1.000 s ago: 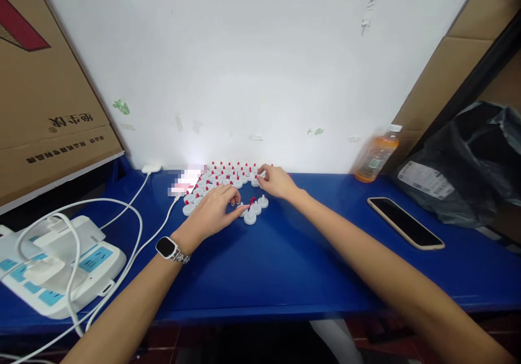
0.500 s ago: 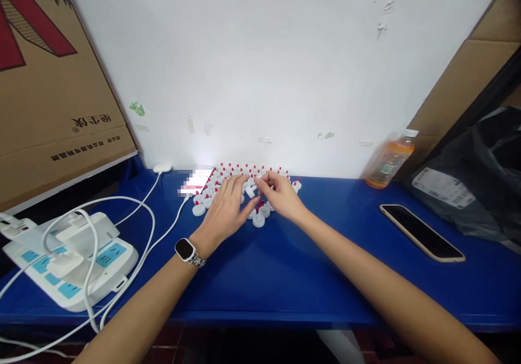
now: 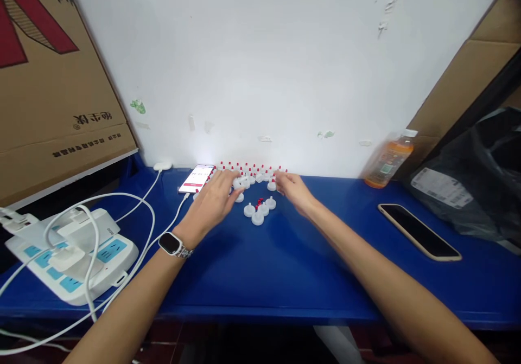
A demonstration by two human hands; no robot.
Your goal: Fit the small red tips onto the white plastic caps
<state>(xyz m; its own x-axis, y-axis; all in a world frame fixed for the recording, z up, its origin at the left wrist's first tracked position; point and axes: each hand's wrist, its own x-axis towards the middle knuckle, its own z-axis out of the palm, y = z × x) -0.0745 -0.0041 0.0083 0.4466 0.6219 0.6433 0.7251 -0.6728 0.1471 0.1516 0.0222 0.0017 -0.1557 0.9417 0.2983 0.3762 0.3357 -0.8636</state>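
Both hands rest among small white caps with red tips [image 3: 248, 175] at the far edge of the blue bench [image 3: 285, 266], against the wall. The left hand [image 3: 214, 198] lies flat, fingers spread over the caps; whether its grip holds one cannot be told. The right hand [image 3: 293, 189] touches a cap; its grip is blurred. Four loose caps [image 3: 259, 211] sit between them, nearer.

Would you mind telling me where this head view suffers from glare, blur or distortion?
Head view: the lit phone by the wall throws a bright glare onto the wall behind it; both hands, left and right, are slightly motion-blurred; the cardboard box and table edge bow from wide-angle distortion.
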